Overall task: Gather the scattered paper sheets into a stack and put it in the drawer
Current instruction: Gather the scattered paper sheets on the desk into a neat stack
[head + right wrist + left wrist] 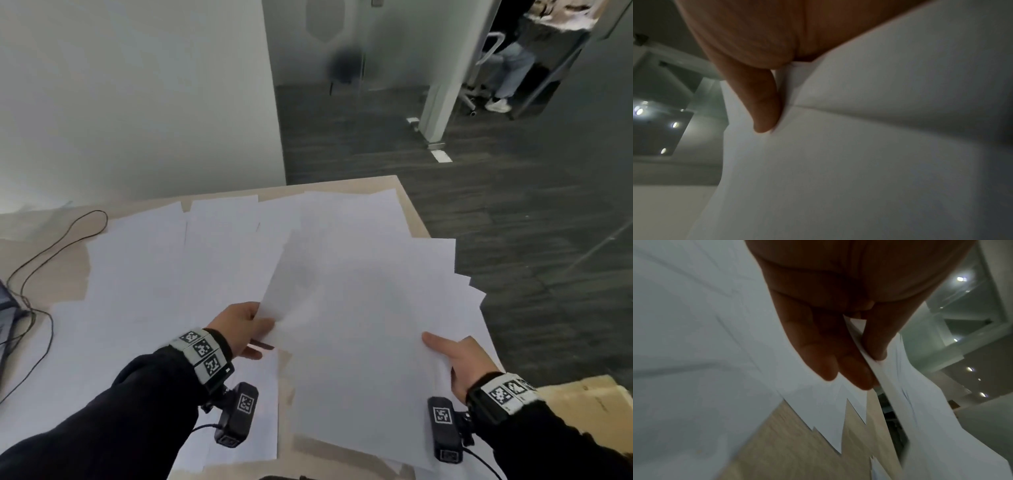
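My left hand [239, 329] pinches the fanned sheets [370, 325], right hand [455, 363] grips their other edge; I should square them above the table [409, 209].

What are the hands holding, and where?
The left hand pinches a sheet by its near corner; the right hand grips fanned sheets at their near right edge.

Left hand [239, 329] pinching, right hand [455, 363] gripping, thumb on top
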`<state>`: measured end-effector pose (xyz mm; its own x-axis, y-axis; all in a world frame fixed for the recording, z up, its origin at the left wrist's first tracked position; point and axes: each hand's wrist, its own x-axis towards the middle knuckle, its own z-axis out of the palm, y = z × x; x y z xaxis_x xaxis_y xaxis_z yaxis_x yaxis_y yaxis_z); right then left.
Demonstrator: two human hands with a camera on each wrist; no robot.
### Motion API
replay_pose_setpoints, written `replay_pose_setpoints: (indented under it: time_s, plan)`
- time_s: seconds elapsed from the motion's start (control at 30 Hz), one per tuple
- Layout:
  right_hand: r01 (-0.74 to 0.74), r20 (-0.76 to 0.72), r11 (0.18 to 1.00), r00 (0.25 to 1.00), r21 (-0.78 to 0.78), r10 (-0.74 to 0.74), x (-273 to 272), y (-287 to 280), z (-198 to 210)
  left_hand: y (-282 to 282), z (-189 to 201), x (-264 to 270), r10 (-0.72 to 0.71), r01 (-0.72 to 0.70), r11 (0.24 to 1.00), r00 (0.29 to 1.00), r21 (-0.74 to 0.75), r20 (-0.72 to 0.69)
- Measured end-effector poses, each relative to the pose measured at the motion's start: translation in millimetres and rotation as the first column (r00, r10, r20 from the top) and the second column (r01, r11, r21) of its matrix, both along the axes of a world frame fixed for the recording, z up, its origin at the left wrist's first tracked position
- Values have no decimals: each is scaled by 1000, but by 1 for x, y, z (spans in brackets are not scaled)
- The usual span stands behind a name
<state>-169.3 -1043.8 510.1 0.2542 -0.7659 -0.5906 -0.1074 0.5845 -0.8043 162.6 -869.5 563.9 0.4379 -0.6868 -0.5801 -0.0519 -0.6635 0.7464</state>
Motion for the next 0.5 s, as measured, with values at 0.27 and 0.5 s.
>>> replay_pose_setpoints:
  time_s: [0.27, 0.5]
  plan:
    - [-234, 11, 972, 972, -3, 234, 31, 28, -8, 41, 12, 84, -143, 62, 940, 964, 336, 223]
    - [-289, -128, 956, 948, 48, 293, 47, 34, -42, 41, -11, 95, 181, -203, 954, 977, 219, 117]
